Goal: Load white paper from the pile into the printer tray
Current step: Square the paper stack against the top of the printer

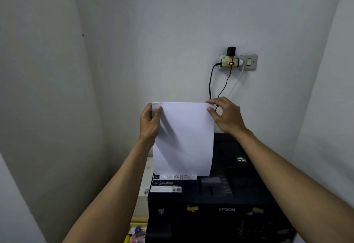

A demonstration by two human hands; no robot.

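A stack of white paper [188, 137] stands upright above the black Epson printer [214, 210], its lower edge down at the printer's top rear area. My left hand [150, 123] grips the paper's upper left edge, thumb on the front. My right hand [226, 116] pinches the upper right corner. The tray slot itself is hidden behind the sheets. No paper pile is in view.
A wall socket adapter with a red light [230, 63] and a switch plate [249, 62] sit on the wall above, cables [210, 81] hanging behind the printer. A white surface [145, 168] lies left of the printer, small coloured items [137, 233] below. Walls close in on both sides.
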